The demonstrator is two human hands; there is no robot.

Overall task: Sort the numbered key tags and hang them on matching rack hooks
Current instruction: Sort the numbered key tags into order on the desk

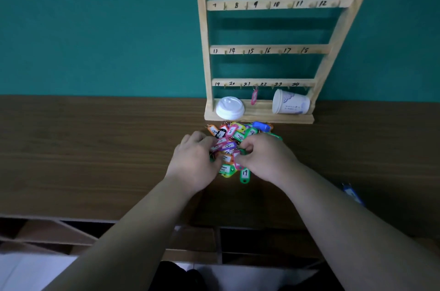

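A pile of coloured numbered key tags (234,134) lies on the brown table in front of a wooden rack (262,50). The rack's rails carry handwritten numbers from 7 to 24 beside small pegs. One pink tag (254,97) hangs on the bottom rail near 21 and 22. My left hand (194,159) has its fingers curled into the left side of the pile. My right hand (264,156) pinches a pink tag (237,159) at the pile's right side. A green tag marked 19 (245,174) lies at the near edge.
A white cup lid (229,107) and a tipped paper cup (290,102) rest on the rack's base. A blue object (352,193) lies at the table's right. The table's near edge (71,218) has shelves below. A teal wall stands behind.
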